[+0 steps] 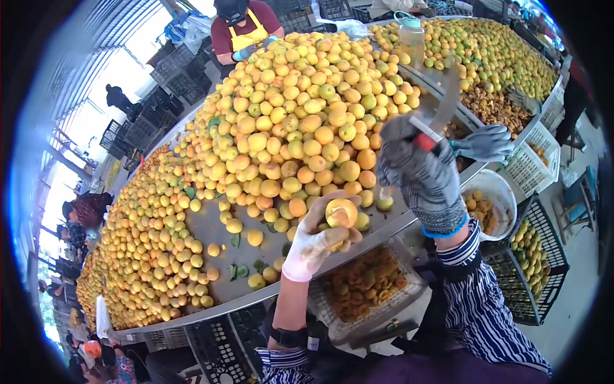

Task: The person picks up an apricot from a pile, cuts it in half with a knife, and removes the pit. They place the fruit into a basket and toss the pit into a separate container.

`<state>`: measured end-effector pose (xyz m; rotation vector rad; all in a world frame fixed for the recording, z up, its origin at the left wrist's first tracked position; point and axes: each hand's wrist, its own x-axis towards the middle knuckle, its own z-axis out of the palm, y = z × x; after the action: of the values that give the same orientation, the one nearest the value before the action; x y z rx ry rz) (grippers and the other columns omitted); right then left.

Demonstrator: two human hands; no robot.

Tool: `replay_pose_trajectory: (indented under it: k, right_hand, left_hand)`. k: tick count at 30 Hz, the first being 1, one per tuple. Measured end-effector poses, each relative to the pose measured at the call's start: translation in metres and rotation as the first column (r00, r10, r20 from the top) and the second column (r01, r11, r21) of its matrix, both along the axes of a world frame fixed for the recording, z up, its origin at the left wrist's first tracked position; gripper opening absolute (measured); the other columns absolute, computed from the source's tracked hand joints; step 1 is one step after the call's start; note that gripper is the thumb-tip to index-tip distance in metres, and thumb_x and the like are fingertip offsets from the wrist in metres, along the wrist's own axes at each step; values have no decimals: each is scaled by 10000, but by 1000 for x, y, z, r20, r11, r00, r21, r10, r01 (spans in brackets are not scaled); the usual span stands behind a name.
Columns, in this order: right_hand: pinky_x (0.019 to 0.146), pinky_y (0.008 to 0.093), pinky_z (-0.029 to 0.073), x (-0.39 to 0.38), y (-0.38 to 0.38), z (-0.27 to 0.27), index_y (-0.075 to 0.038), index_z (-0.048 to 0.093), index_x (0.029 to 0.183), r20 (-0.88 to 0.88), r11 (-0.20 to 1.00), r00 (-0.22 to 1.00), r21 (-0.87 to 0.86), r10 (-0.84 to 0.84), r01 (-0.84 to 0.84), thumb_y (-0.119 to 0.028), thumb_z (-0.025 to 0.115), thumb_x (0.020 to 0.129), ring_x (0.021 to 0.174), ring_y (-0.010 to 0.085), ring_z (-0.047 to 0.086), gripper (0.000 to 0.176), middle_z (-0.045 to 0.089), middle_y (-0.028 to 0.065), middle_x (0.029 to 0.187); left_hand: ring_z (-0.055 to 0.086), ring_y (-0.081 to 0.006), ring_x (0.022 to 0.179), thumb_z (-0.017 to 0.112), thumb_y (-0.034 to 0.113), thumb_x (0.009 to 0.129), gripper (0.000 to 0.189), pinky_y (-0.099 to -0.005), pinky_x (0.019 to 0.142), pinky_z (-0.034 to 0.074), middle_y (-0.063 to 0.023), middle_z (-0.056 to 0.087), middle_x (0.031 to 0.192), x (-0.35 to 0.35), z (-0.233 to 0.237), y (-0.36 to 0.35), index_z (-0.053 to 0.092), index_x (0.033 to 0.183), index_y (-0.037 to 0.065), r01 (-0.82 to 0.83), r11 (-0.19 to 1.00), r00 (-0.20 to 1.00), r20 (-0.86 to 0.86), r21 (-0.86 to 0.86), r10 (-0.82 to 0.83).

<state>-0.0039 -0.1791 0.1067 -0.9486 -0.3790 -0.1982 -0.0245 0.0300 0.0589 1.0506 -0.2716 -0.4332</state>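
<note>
My left hand (309, 246), in a white glove, is closed around an apricot (341, 212) with a pale patch on its upper face. More yellow fruit shows between the fingers below it. To the right and higher up, my right hand (422, 176) wears a grey knitted glove with a blue cuff. Its fingers are wrapped round a knife (449, 96) with red on the handle, and the blade points up and away. Both hands are over the near edge of a metal table (214, 240) heaped with apricots (288, 121).
Below the table edge sits a crate (414, 288) of cut fruit. At right are a white bucket (508, 192), a black crate (555, 256) and a white basket (543, 144). A grey glove (486, 143) and a bottle (411, 41) are on the table. A person (243, 29) is across.
</note>
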Motion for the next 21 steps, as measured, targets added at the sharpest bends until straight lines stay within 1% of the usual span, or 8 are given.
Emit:
replay_pose_trajectory:
  k: [2, 3, 5, 6, 9, 10, 18, 21]
  right_hand:
    - [470, 227, 429, -3, 12, 41, -7, 561, 1079, -57, 972, 998, 235, -10, 23, -142, 638, 833, 537, 118, 549, 292, 589, 42, 698]
    - [470, 227, 429, -1, 11, 41, -7, 561, 1079, -55, 973, 998, 228, -10, 23, -142, 638, 833, 537, 118, 549, 292, 589, 42, 698]
    - [416, 219, 373, 4, 10, 38, 15, 553, 1091, 45, 897, 953, 327, 299, -297, -155, 602, 859, 433, 73, 467, 292, 487, -19, 554]
    - [388, 217, 339, 2, 20, 33, 29, 541, 1105, -72, 948, 985, 290, 160, -133, -167, 570, 881, 381, 48, 393, 299, 412, -55, 513]
    - [399, 210, 337, 4, 27, 24, 22, 539, 1091, -166, 978, 982, 200, 90, -56, -192, 578, 885, 395, 54, 381, 299, 423, -47, 528]
    - [399, 210, 337, 5, 26, 24, 22, 539, 1091, -170, 979, 981, 196, 91, -57, -192, 578, 885, 395, 54, 381, 299, 423, -47, 528]
    - [493, 233, 472, -4, 38, 24, 12, 553, 1029, -209, 984, 963, 19, -170, 177, -216, 615, 864, 542, 102, 547, 288, 594, 65, 736]
    - [528, 232, 500, 3, 35, 8, 14, 556, 1027, -147, 990, 988, 121, -47, 65, -213, 628, 854, 624, 125, 591, 295, 618, 90, 803]
  left_hand:
    - [626, -191, 826, 622, 63, 778, 604, -248, 649, 485, -146, 512, 1226, 3, 3, -7, 372, 1325, 16, 62, 998, 997, -39, -15, -63]
    - [626, -191, 826, 622, 63, 778, 604, -248, 649, 485, -146, 512, 1226, 2, 7, -10, 372, 1325, 16, 63, 998, 997, -38, -22, -63]
    - [623, -189, 842, 653, 93, 768, 630, -247, 653, 486, -141, 536, 1191, 1, 14, -14, 377, 1329, 14, 96, 995, 995, -37, 17, -95]
    - [618, -190, 855, 678, 131, 758, 677, -249, 664, 487, -142, 563, 1125, 1, 13, -16, 360, 1339, -10, 100, 995, 993, -65, 10, -99]
    - [615, -195, 868, 677, 149, 762, 703, -248, 669, 485, -146, 573, 1082, 0, 7, -21, 335, 1346, -39, 120, 993, 988, -96, -6, -120]
    - [590, -195, 719, 709, 208, 723, 663, -277, 618, 475, -179, 600, 929, -4, 15, -28, 409, 1247, -65, 49, 999, 992, -117, 13, -47]
    - [572, -165, 682, 707, 284, 730, 575, -252, 601, 458, -150, 614, 859, -2, 12, -24, 476, 1137, -50, 144, 989, 985, -103, 34, -140]
    - [568, -138, 707, 672, 254, 767, 586, -234, 630, 458, -125, 614, 883, -2, 10, -21, 444, 1211, -52, 169, 985, 983, -84, 37, -165]
